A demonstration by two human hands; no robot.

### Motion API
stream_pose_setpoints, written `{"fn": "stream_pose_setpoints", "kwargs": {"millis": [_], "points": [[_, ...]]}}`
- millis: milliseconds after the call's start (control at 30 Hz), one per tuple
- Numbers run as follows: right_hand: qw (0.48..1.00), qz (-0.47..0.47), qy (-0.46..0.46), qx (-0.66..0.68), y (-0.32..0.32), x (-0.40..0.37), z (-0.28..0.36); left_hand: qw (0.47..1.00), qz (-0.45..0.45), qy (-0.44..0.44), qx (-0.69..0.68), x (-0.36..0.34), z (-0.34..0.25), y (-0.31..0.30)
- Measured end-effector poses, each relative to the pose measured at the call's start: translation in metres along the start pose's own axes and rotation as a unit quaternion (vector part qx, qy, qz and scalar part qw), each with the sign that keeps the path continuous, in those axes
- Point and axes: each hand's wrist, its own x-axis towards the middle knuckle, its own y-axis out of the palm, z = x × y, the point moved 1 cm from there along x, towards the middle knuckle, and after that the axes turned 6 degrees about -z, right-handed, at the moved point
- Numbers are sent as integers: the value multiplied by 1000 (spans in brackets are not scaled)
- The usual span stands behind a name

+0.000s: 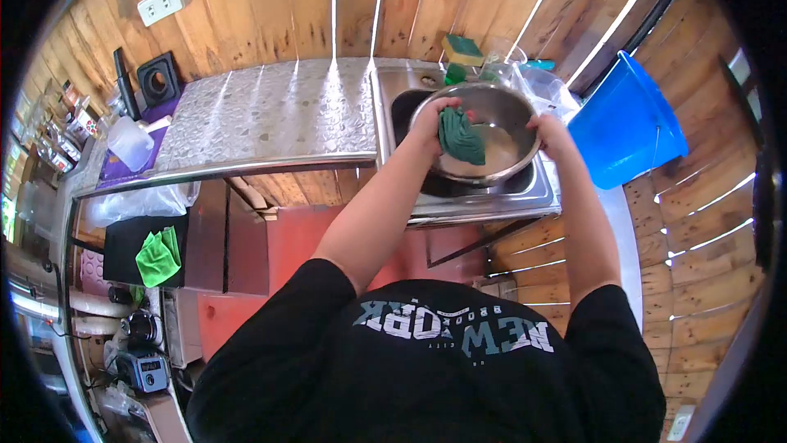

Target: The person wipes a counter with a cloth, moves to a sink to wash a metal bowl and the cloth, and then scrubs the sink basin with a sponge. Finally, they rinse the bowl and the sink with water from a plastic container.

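Metal bowl (512,107) above the sink (541,194), between both hands.
Left hand (428,125) closed on bunched green cloth (461,140) at the bowl's left inner side, any grip on the rim there impossible to confirm; right hand (552,135) curled on the opposite rim, farther from the cloth.

Wood-walled kitchen — metal sink (544,189), counter (270,115), bottles (61,144)

A black short-sleeved T-shirt (426,386) bears white and muted teal chest lettering (455,327), including "YORK" and "NEW".
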Motion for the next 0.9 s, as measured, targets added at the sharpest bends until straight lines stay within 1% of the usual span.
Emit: {"fn": "stream_pose_setpoints", "kwargs": {"millis": [33, 67, 133, 167, 200, 233, 267, 300, 333, 367, 400, 433, 467, 500, 533, 567, 600, 633, 667, 700, 733, 800, 833, 867, 900], "points": [[989, 8, 1, 149, 12, -8, -16, 1000, 4, -11, -28, 5, 3, -3], [986, 39, 26, 162, 17, -13, -22, 1000, 1, -14, -21, 9, 3, -5], [980, 32, 56, 187, 35, -48, -10, 1000, -6, -24, -4, 14, 4, -8], [979, 53, 58, 187, 37, -45, -16, 998, -34, 30, 38, -3, 2, 2], [978, 70, 61, 186, 36, -42, -22, 996, -51, 33, 61, -4, 1, -1], [988, 82, 36, 125, 33, -48, -18, 994, -64, 34, 84, -3, 0, -2], [982, 46, -17, -181, 25, -48, -9, 991, -72, 33, 107, 1, 0, -1], [980, 58, -103, -162, 24, -51, -12, 989, -82, 44, 118, 3, 1, 0], [954, 33, -127, -268, 26, -41, -18, 986, -91, 56, 129, 3, 3, -1], [945, 38, -128, -298, 24, -47, -12, 984, -92, 61, 140, 3, 4, -2], [906, 8, -197, -375, 25, -44, -16, 982, -95, 71, 150, 4, 4, -4], [873, 8, -192, -449, 19, -73, 16, 979, -87, 84, 165, 9, 4, -5], [853, 39, -168, -493, 13, -82, 33, 975, -83, 98, 179, 11, 4, -9], [860, 6, -206, -467, 0, -83, 42, 978, -60, 113, 164, 12, 5, -9], [863, -26, -246, -440, -15, -81, 54, 977, -66, 113, 167, 13, 4, -9], [864, -60, -287, -410, -41, -90, 81, 976, -75, 114, 169, 14, 3, -11], [846, -119, -321, -409, -76, -75, 92, 975, -86, 117, 170, 15, 2, -13], [815, -187, -378, -397, -113, -83, 117, 978, -91, 98, 160, 13, 0, -12], [780, -272, -339, -451, -152, -65, 130, 977, -93, 104, 163, 8, -1, -9], [785, -308, -421, -335, -188, -69, 147, 975, -94, 111, 166, 3, -1, -5], [758, -334, -410, -382, -234, -37, 148, 974, -95, 119, 169, 1, -3, -1], [805, -237, -267, -473, -296, 9, 148, 970, -104, 135, 172, -1, -4, 1], [845, -140, -148, -495, -308, 17, 148, 968, -112, 142, 172, -3, -2, 1], [861, -34, -26, -506, -314, 26, 144, 969, -110, 144, 166, -7, -2, 3], [891, -44, 19, -451, -332, 46, 124, 969, -111, 150, 161, -10, -4, 8]]}}
